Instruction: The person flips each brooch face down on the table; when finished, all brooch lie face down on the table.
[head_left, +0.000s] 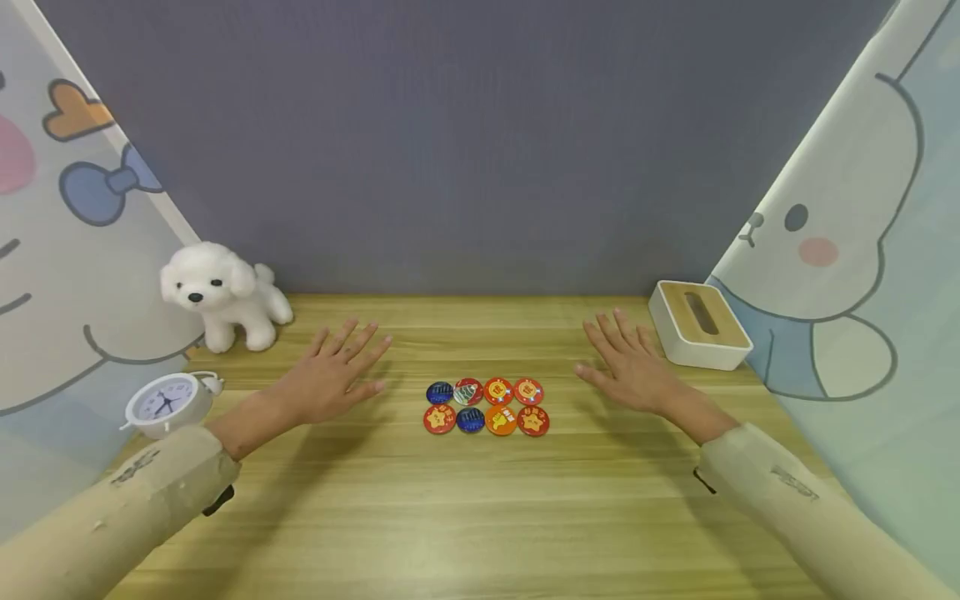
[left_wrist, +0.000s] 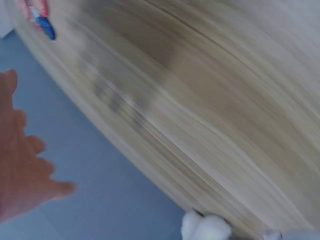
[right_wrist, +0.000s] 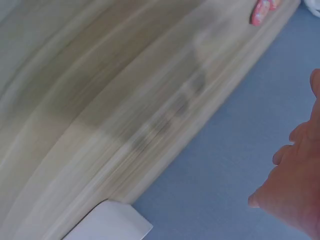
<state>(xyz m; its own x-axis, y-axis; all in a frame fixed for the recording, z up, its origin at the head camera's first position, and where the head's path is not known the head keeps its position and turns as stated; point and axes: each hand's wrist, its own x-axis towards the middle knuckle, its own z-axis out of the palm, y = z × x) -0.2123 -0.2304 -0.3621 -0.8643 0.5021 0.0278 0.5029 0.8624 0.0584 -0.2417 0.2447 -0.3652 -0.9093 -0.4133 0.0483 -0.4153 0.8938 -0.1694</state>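
Pale sleeves (head_left: 127,508) cover your forearms at the near left and near right, reaching over the wood-grained counter (head_left: 465,517). Your left hand (head_left: 330,379) is spread palm down, fingers straight and apart, with hold of nothing; its shadow falls on the wood below. Your right hand (head_left: 633,371) mirrors it, fingers extended and thumb out, likewise gripping nothing. Between them, well apart from both, lie eight round badges (head_left: 501,420) in two rows of four: blue, red, and two orange-red ones in the far row; red, blue, orange and red in the near row. To your far left stands a white plush dog (head_left: 232,292), with a white alarm clock (head_left: 168,404) nearer you. On the far right, a white tissue box (head_left: 701,325) with a wooden top sits near your right hand. A dark grey panel (head_left: 480,142) rises behind the counter's far edge.
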